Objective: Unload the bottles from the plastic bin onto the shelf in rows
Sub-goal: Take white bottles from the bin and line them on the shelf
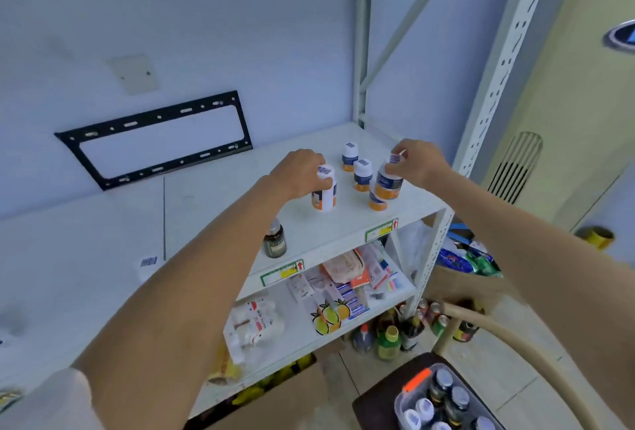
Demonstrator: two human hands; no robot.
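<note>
Both bare arms reach forward; the left hand [302,173] and right hand [417,161] curl downward, fingers each gripping something.

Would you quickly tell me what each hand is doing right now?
Left hand: grips a white bottle on the top shelf.
Right hand: grips another white bottle by its cap.

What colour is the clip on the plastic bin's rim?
Orange, on the plastic bin's near-left rim; clip shows best in the head view.
</note>
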